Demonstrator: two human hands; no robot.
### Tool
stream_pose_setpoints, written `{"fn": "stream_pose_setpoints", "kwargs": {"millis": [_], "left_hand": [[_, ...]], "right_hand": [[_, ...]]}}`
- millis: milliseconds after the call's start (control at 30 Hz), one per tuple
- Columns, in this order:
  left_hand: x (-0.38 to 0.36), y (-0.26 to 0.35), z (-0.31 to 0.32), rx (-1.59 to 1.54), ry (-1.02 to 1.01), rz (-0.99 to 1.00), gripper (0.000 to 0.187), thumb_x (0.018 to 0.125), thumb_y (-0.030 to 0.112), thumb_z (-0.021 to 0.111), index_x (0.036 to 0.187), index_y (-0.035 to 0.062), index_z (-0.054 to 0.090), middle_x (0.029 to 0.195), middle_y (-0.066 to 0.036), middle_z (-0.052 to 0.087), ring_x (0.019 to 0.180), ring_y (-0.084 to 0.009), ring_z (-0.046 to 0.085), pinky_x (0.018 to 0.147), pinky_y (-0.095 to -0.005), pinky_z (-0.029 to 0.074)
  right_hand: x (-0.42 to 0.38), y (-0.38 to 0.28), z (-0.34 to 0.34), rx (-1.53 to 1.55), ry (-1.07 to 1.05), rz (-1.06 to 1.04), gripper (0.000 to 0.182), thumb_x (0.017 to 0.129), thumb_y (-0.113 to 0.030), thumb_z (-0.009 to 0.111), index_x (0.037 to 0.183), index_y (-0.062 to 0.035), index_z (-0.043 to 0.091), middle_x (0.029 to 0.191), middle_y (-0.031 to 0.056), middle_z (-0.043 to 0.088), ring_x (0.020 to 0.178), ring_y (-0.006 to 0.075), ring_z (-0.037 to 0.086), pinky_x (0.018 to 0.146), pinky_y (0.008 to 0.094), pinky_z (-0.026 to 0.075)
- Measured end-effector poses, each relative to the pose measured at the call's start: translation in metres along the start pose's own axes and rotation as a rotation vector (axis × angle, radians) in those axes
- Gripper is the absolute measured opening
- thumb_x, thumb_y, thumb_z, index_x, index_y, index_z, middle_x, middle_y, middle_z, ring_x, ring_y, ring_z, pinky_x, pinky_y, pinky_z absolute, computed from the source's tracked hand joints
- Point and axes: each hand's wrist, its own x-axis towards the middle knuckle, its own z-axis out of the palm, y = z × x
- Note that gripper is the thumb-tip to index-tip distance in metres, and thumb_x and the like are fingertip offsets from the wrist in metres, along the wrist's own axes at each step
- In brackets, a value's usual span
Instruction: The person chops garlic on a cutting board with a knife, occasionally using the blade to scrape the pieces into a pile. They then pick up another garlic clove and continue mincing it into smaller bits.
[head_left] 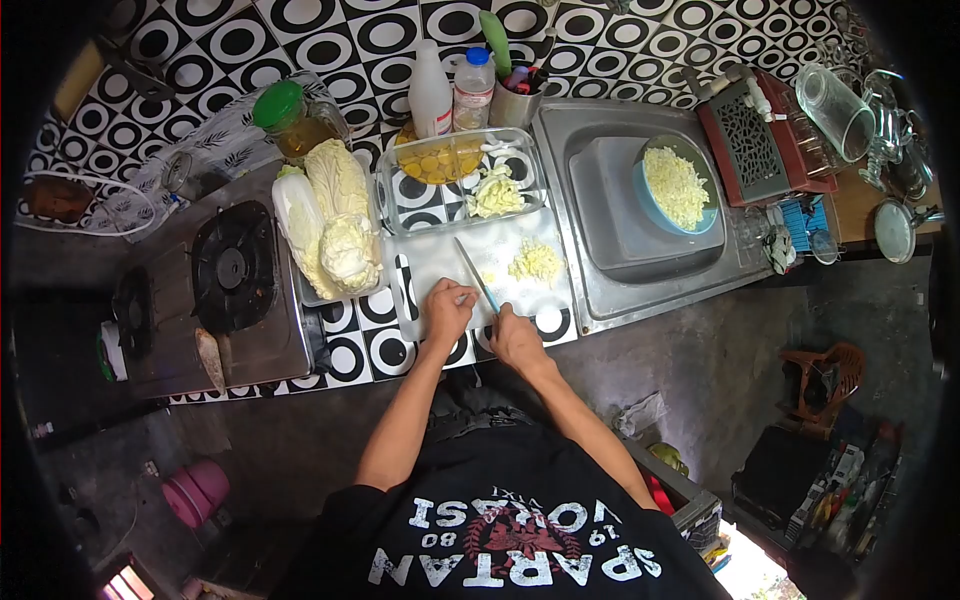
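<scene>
My right hand (pixel 518 338) is wrapped round the blue handle of a knife (pixel 473 265), whose blade points away from me over a pale cutting board (pixel 430 262). Close to the blade's left side, my left hand (pixel 450 308) has its fingers curled together; whatever they pinch is too small to make out. A heap of finely chopped pale cabbage (pixel 536 261) lies on the board right of the knife. Behind the board, a clear rectangular dish (pixel 425 222) contains larger leafy pieces (pixel 495 192).
Left of the board, a tray (pixel 372 286) holds whole cabbages (pixel 335 190) beside a gas stove (pixel 232 265). To the right, a blue bowl (pixel 655 205) of chopped cabbage stands in the metal sink (pixel 600 300). Bottles (pixel 430 95) and a utensil cup (pixel 515 108) line the wall.
</scene>
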Motion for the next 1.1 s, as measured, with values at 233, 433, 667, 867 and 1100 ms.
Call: {"fn": "stream_pose_setpoints", "kwargs": {"millis": [233, 433, 667, 867, 1100], "left_hand": [[0.0, 0.0, -0.002, 0.023, -0.011, 0.027, 0.011, 0.07, 0.007, 0.071, 0.081, 0.0061, 0.072, 0.073, -0.008, 0.055, 0.063, -0.0197, 0.055, 0.059, -0.0297, 0.045], [-0.001, 0.0, -0.001, 0.035, 0.009, 0.057, 0.012, 0.072, 0.01, 0.071, 0.082, 0.0047, 0.071, 0.076, -0.009, 0.056, 0.066, -0.0213, 0.056, 0.061, -0.0298, 0.046], [-0.001, 0.001, -0.002, 0.039, 0.002, 0.03, 0.011, 0.072, 0.01, 0.071, 0.081, 0.0039, 0.071, 0.078, -0.01, 0.057, 0.068, -0.0223, 0.058, 0.063, -0.0299, 0.048], [-0.001, 0.003, -0.002, -0.052, -0.007, 0.008, 0.006, 0.069, 0.005, 0.069, 0.076, 0.0035, 0.07, 0.075, -0.01, 0.054, 0.067, -0.0241, 0.056, 0.06, -0.033, 0.047], [-0.002, -0.005, 0.0, 0.04, -0.008, 0.075, 0.01, 0.07, 0.006, 0.069, 0.079, 0.0023, 0.07, 0.077, -0.01, 0.057, 0.069, -0.0232, 0.059, 0.064, -0.0314, 0.048]], "right_hand": [[0.001, 0.007, 0.026, -0.037, 0.04, 0.063, 0.023, 0.085, -0.015, 0.049, 0.096, 0.0041, 0.044, 0.076, 0.0301, 0.06, 0.077, 0.0462, 0.06, 0.072, 0.0518, 0.047], [0.006, 0.003, 0.011, -0.036, 0.026, 0.008, 0.023, 0.085, -0.015, 0.048, 0.096, 0.0051, 0.043, 0.077, 0.0307, 0.06, 0.077, 0.0461, 0.06, 0.071, 0.0521, 0.047], [-0.001, 0.003, 0.025, -0.005, 0.022, 0.069, 0.023, 0.086, -0.016, 0.047, 0.096, 0.0048, 0.043, 0.078, 0.0313, 0.06, 0.078, 0.0464, 0.06, 0.071, 0.0523, 0.047], [0.013, 0.008, 0.031, -0.031, 0.063, 0.028, 0.023, 0.084, -0.014, 0.048, 0.096, 0.0047, 0.043, 0.077, 0.0313, 0.06, 0.076, 0.0473, 0.06, 0.07, 0.0529, 0.047], [0.004, 0.005, 0.021, 0.01, 0.033, 0.005, 0.023, 0.084, -0.015, 0.049, 0.095, 0.0051, 0.044, 0.078, 0.0326, 0.06, 0.078, 0.0484, 0.059, 0.071, 0.0527, 0.047]]}}
